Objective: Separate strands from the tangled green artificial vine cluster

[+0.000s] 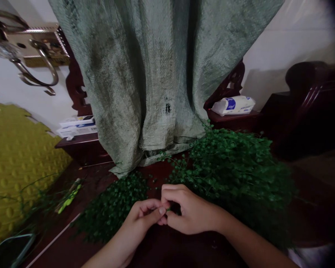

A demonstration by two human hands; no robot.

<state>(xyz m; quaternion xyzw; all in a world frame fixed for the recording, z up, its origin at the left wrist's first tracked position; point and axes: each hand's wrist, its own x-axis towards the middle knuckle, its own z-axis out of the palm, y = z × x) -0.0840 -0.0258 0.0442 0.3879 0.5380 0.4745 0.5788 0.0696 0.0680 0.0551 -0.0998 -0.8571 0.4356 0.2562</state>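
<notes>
At the far left lies a yellow mat [19, 145], with a wall hook [55, 74] above it and a pale-rimmed container [21, 236] at the bottom corner. A bright green-yellow object [68, 200], too blurred to name, and a thin rod [54, 240] come next, then boxes [77, 126] on a dark ledge farther back. The small pile [108, 212] of greens spreads over the table [195, 249] just beside the left hand [145, 217], which is the nearer hand to it. This hand's thumb presses against its forefinger, pinching one side of a green bit [168, 210]. The bit sits right at those fingertips, between the two hands; it is mostly hidden, and which way its long axis runs I cannot tell. From the other side the right hand [185, 210] meets it, thumb and forefinger bent into a ring with their tips closed on it. Straight beyond both hands hangs a sack [159, 74], its hem behind the greens, well clear of the fingers. The big heap [234, 160] lies beyond and to the right of the right hand, its near edge partly behind that wrist. Farther right are a tissue pack [234, 105] and dark furniture [309, 89].
</notes>
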